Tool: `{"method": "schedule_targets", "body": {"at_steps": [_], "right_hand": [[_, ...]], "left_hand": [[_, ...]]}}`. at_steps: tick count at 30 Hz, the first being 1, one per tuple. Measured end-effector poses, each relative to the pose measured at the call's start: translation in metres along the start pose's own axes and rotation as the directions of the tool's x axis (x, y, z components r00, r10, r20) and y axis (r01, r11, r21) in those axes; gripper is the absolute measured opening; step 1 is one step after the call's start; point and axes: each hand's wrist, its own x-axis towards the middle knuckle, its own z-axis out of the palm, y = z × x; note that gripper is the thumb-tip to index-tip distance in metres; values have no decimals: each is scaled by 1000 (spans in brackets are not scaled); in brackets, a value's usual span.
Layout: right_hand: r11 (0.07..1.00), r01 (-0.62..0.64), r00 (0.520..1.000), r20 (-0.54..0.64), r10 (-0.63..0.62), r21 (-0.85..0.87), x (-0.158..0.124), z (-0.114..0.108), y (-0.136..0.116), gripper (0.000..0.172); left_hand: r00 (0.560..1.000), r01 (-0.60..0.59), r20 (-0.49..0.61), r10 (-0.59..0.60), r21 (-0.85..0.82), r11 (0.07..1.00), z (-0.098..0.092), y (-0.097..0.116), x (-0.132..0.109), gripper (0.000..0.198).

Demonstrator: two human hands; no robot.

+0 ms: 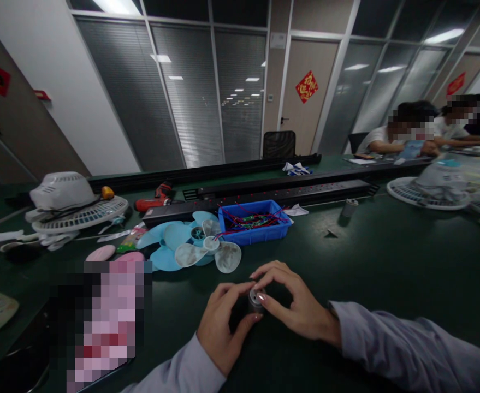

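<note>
A small grey metal cylinder (pixel 256 301), shaped like a small motor, stands upright on the dark green table in front of me. My left hand (pixel 227 322) curls around it from the left, with the thumb along its near side and a fingertip at its far edge. From the right, my right hand (pixel 292 303) pinches the rim of its top between thumb and fingers. A dark hole shows in the cylinder's top face. Whether anything tiny lies under the right fingertips cannot be seen.
Beyond my hands are a blue tray (pixel 256 234) of wires, fan blades (pixel 199 245) and a second metal cylinder (pixel 349 207). Fan housings (pixel 80 204) and a red power drill (pixel 155 199) lie farther left. Two people (pixel 407 131) sit at the far right.
</note>
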Motion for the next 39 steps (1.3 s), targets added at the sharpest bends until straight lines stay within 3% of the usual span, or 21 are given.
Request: {"method": "schedule_targets", "body": {"at_steps": [7, 13, 21, 24, 27, 33, 39], "right_hand": [[991, -118, 993, 17, 118, 60, 4, 0, -1, 2], [981, -173, 984, 53, 169, 88, 8, -2, -5, 5], [983, -141, 990, -11, 143, 119, 6, -5, 3, 6], [987, -113, 994, 23, 111, 111, 5, -6, 4, 2], [992, -89, 996, 29, 87, 94, 5, -5, 2, 8], [997, -78, 996, -47, 79, 20, 9, -4, -3, 7], [993, -50, 985, -159, 66, 104, 9, -7, 3, 8]], "left_hand": [[1000, 12, 17, -12, 21, 1000, 0, 1, 1, 35], [1000, 9, 24, -10, 50, 999, -2, 5, 1, 32], [999, 28, 12, -30, 112, 993, -3, 8, 1, 33], [1000, 24, 2, -24, 108, 994, -2, 6, 1, 31], [1000, 13, -12, -12, 97, 995, -1, 4, 1, 31], [1000, -7, -21, 9, 94, 996, -1, 5, 0, 31], [998, 28, -61, -19, 149, 988, -4, 12, 1, 31]]}}
